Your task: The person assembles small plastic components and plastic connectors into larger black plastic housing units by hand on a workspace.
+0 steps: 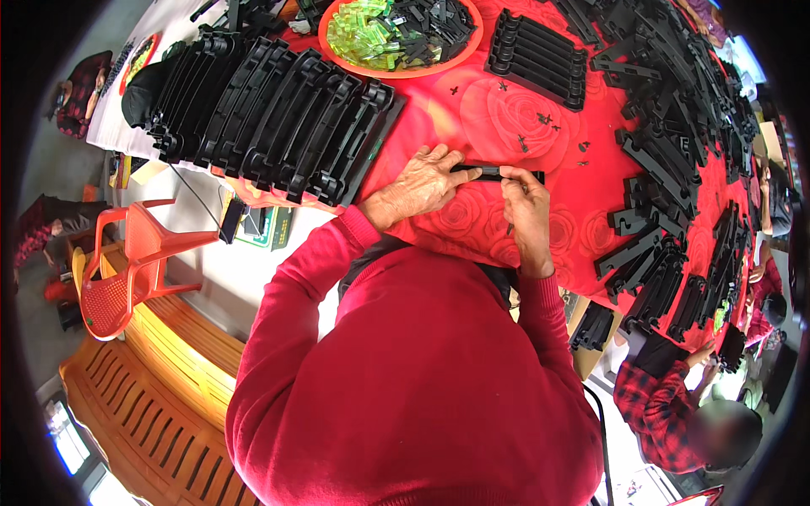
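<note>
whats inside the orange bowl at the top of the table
The orange bowl holds translucent yellow-green pieces, mostly on the left, and small black pieces, mostly on the right. The heap covers the bowl's bottom, so whatever lies deeper can't be seen.

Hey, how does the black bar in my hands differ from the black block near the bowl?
The bar is single; the block is several bars side by side. The bar is in the left hand and right hand; the block lies untouched on the cloth. Both are black.
</note>
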Tool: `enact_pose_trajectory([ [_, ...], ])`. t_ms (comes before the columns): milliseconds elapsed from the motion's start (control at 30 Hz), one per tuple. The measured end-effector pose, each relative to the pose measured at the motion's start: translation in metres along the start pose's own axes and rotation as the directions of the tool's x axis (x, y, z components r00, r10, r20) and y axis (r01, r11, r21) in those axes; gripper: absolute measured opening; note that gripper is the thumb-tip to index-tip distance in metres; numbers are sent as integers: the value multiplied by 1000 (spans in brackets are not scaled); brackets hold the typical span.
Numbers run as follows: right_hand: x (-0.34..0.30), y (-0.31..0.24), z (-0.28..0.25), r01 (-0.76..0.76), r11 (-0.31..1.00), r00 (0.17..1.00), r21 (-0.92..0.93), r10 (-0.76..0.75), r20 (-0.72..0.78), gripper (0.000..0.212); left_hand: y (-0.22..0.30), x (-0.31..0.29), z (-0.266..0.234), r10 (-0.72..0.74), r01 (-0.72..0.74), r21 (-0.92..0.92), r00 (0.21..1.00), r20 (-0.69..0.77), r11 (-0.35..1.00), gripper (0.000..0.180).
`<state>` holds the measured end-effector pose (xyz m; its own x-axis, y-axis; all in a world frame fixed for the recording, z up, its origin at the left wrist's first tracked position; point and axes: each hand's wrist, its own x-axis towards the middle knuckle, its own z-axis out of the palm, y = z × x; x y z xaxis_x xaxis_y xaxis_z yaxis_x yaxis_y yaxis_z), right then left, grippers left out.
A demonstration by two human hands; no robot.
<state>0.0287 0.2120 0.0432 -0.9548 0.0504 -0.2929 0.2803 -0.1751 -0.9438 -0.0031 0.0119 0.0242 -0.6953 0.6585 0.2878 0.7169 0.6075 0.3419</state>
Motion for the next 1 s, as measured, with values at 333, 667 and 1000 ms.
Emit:
enact_pose_trajectory([
  [333, 1, -18, -25, 183, 975, 979, 130, -169, -111, 16, -1, 4, -1, 13, -13, 8, 999, 33, 1000, 46],
  [667, 30, -22, -4, 482, 771, 868, 416, -485, -108, 24, 1, 11, -6, 30, -33, 29, 996, 87, 999, 51],
  [1000, 58, 0, 10, 432, 799, 902, 419, -396, -174, 22, 4, 18, 0, -34, 24, 50, 978, 204, 998, 54],
])
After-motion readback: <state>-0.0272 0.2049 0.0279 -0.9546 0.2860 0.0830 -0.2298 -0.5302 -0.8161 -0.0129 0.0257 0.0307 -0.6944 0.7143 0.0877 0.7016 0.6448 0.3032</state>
